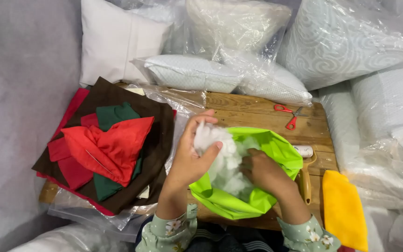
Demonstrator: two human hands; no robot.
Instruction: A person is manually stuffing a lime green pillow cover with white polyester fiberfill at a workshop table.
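A clump of white stuffing is pinched between the thumb and curled fingers of the left hand, held just above the mouth of a lime-green fabric cover. The right hand is pushed down into the opening of that cover, its fingers buried in more white filling, so whether anything is clasped there cannot be told. The cover is spread at the near edge of the wooden tabletop, about midway along it.

A stack of folded cloths is laid over the left end of the tabletop: a dark brown piece underneath, green fabric over it, and a crumpled red cloth on top. Red-handled scissors are seen near the far right corner. A wooden-handled lint roller lies just beside the cover on its right, partly hidden by it. A yellow cloth rests off the right end. Pillows wrapped in clear plastic are piled beyond the far edge, with a plain white pillow at the far left.
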